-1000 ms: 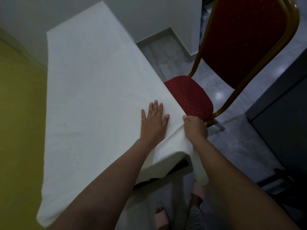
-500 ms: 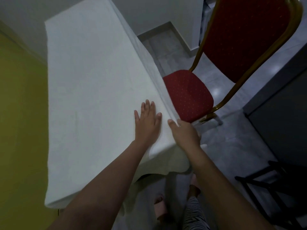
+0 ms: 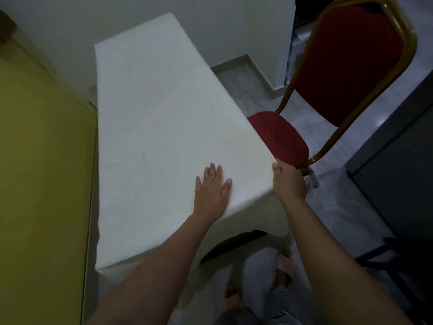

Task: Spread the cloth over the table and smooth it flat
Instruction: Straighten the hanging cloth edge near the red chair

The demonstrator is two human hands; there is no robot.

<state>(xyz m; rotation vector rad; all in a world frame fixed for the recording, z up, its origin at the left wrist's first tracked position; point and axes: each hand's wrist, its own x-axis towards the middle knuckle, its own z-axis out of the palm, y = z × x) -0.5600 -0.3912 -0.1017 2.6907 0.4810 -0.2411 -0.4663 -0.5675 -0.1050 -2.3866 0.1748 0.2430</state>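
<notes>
A white cloth (image 3: pixel 159 127) covers the long table and drapes over its near end and right side. The table itself shows only as a dark strip (image 3: pixel 236 241) under the near overhang. My left hand (image 3: pixel 212 191) lies flat on the cloth near the near right corner, palm down and fingers spread. My right hand (image 3: pixel 290 181) rests at that corner's right edge. Its thumb is up at the edge and its fingers reach down the draped side, partly hidden. Near the corner the cloth looks smooth, with a faint crease further up the right side.
A red padded chair (image 3: pixel 281 139) with a gold frame stands close to the table's right side. A yellow wall (image 3: pixel 42 172) runs along the left. A dark cabinet (image 3: pixel 393 174) and a black frame (image 3: pixel 393 259) stand at the right. My feet (image 3: pixel 281 273) are on the tiled floor.
My right hand let go of the pinched cloth corner and now lies against the corner's right edge. My left hand stayed flat on the cloth. The bunched overhang has dropped and hangs smoother.
</notes>
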